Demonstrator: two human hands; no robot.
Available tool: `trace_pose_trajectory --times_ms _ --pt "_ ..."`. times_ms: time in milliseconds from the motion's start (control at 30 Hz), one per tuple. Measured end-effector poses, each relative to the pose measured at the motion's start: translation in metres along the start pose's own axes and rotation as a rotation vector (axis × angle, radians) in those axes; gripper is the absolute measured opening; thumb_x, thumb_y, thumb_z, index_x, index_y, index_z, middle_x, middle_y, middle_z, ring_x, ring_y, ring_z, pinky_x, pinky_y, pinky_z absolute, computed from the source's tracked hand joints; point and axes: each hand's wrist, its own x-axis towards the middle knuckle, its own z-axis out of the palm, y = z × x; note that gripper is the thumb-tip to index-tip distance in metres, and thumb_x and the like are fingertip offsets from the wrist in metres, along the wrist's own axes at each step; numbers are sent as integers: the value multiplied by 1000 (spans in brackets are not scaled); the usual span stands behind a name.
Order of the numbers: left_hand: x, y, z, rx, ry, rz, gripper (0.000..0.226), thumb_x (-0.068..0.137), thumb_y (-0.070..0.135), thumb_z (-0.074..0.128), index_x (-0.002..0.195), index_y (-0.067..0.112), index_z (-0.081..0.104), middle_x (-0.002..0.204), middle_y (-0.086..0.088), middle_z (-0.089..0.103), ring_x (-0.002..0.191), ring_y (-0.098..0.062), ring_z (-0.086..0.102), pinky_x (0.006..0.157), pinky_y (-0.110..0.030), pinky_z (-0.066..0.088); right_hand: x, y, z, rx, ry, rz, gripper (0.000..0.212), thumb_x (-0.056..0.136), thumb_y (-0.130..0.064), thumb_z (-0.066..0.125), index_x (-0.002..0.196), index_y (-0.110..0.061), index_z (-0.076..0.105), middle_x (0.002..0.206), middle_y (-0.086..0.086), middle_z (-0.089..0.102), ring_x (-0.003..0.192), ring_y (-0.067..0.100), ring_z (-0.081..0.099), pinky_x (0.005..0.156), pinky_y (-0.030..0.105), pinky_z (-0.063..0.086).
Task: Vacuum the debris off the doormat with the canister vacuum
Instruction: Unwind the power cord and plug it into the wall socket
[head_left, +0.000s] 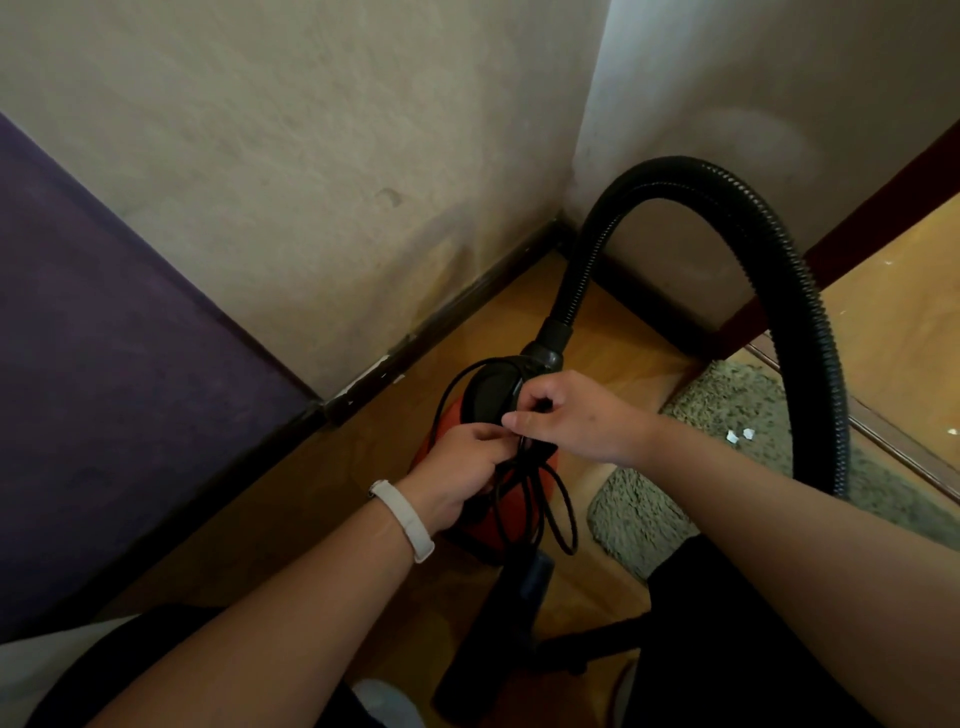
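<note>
A red and black canister vacuum (480, 415) stands on the wooden floor in the wall corner. Its black ribbed hose (779, 249) arches up from the top and drops to the right, over the doormat. A black power cord (540, 493) hangs in loops over the canister's front. My left hand (467, 465) grips the bundled cord against the canister. Just above it, my right hand (571, 415) pinches a strand of the same cord. The grey-green shaggy doormat (727, 410) lies to the right, with small white debris bits (740, 435) on it.
A purple surface (104, 364) runs along the left wall. A dark skirting board (441, 322) lines the corner. A dark red door frame (857, 228) and a threshold strip stand behind the doormat. A black tube (498, 623) lies on the floor below the canister.
</note>
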Motion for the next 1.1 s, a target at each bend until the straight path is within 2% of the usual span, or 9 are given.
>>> trace_pose_trajectory --times_ms 200,400,467,567,700,900,967,1033,1100 --pt "-7 6 -4 -134 76 114 19 102 16 55 104 13 74 101 -10 77 98 -27 73 87 -40 57 -2 2 -6 38 120 21 33 95 -38 64 74 -12 63 63 -1 54 57 10 49 56 30 37" --pt "-10 20 -6 -192 214 113 18 104 21 51 102 11 67 92 -11 75 79 -23 73 68 -36 56 -9 -5 -7 121 35 20 31 91 -38 70 72 -14 64 67 9 58 63 14 52 59 32 39" --pt "-10 28 -8 -211 255 135 18 105 21 48 104 10 62 90 -10 74 75 -23 72 73 -39 56 -12 -7 -12 95 -6 32 29 91 -37 70 72 -16 63 64 1 54 59 9 48 57 27 36" --pt "-12 42 -11 -261 314 180 17 107 20 45 98 12 57 81 -6 70 61 -17 67 57 -31 54 -18 -5 -17 22 -36 37 30 95 -36 65 76 -13 60 63 -6 49 54 6 44 54 23 35" --pt "-20 58 -15 -395 363 250 22 108 20 43 92 10 54 71 -4 58 46 -11 54 42 -22 48 -23 5 -24 -7 104 133 36 98 -39 59 89 -5 64 74 7 58 64 16 53 58 31 40" --pt "-28 63 -14 -412 441 324 21 108 22 41 94 13 55 73 -3 55 52 -11 49 43 -21 47 -32 15 -31 99 252 241 28 100 -39 55 90 -14 63 75 4 58 58 17 57 56 34 54" --pt "-30 63 -12 -436 464 324 21 108 21 41 94 14 54 74 -4 54 56 -12 50 44 -21 48 -33 13 -30 88 210 224 26 99 -44 55 91 -20 63 85 4 62 69 18 61 68 40 57" --pt "-32 65 -8 -506 466 297 19 108 21 41 95 15 52 77 -4 53 60 -14 50 43 -22 49 -34 10 -27 -44 169 144 24 95 -47 59 99 -24 63 100 -1 61 94 18 61 84 39 52" --pt "-34 69 -3 -612 438 274 16 108 21 40 97 16 51 78 -4 53 63 -15 51 47 -25 51 -33 7 -19 -189 194 32 33 92 -49 63 116 -26 62 119 -4 53 118 18 50 102 35 44"
